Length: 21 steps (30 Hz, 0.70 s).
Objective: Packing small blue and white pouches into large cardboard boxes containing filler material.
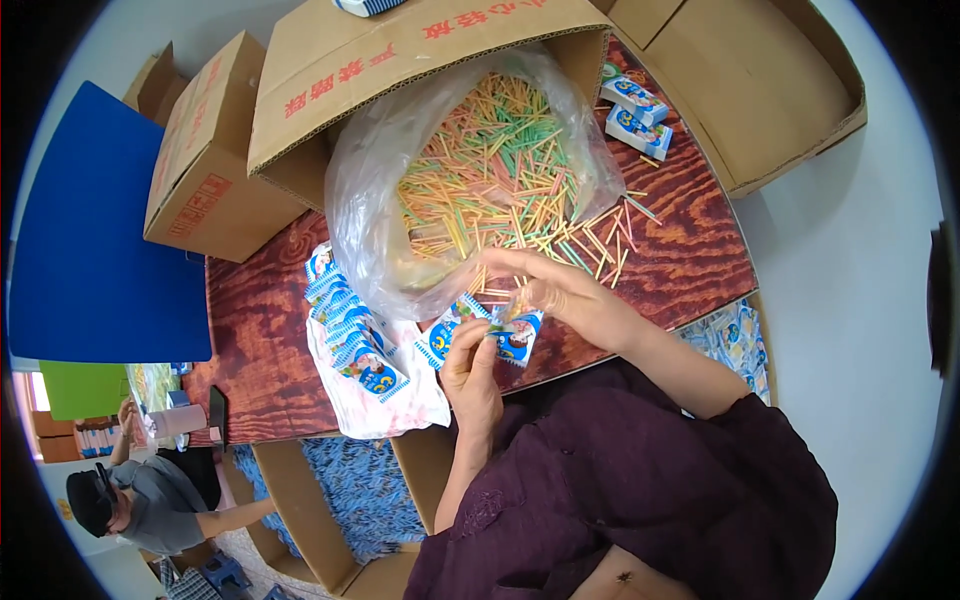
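Note:
My left hand (472, 385) is closed in a pinch by the table's front edge. It grips the edge of a small blue-and-white packet (519, 345); how much of the packet is in its fingers is partly hidden. Another such packet (440, 340) lies just left of it. Above them, my right hand (560, 290) reaches in with its fingers stretched out, slightly blurred. Beyond both hands, a clear plastic bag (365, 240) lies open, full of thin pink, yellow and green sticks (500, 150), some spilled onto the table.
A row of blue-and-white packets (345, 320) lies on a white cloth (400, 415) at left. Cartons (400, 70) stand behind the bag; small boxes (638, 132) lie at right. Below the table, an open carton (365, 490) holds many blue packets. A co-worker (160, 510) sits at lower left.

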Tool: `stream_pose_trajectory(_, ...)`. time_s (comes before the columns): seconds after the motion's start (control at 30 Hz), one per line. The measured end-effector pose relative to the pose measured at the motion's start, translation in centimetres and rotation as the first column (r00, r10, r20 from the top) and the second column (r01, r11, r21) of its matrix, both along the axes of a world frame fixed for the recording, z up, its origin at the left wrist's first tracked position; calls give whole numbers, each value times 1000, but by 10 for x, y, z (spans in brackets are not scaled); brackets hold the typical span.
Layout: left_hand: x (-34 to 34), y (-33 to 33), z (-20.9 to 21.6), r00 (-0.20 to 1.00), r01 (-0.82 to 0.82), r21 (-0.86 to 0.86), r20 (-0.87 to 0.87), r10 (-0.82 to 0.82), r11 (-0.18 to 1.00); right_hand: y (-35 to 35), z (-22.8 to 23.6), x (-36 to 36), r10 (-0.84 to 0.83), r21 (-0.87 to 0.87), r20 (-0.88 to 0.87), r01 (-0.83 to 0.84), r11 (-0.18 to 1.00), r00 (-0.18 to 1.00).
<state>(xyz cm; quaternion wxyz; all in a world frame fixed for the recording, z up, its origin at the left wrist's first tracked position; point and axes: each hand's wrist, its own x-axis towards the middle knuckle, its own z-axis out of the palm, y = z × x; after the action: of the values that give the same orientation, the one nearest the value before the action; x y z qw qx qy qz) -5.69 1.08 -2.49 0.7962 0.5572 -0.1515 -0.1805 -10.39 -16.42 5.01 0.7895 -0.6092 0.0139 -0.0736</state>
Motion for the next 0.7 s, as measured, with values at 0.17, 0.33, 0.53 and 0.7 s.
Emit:
stream_pose_trajectory(0.17,1,2,-3,964,-3,-157,-262,-39,988,15,9,-7,-35,-741,81,84,667,996)
stream_pose_trajectory(0.33,8,12,6,949,2,-212,-309,-69,977,16,9,2,-99,-714,87,131,688,991)
stream_pose_trajectory(0.53,14,20,14,875,85,-349,-421,-238,933,11,22,16,-8,-772,171,139,621,985)
stream_pose_trajectory(0.7,19,44,19,932,315,-181,-129,-340,932,-15,40,24,237,-158,-235,-278,947,943)
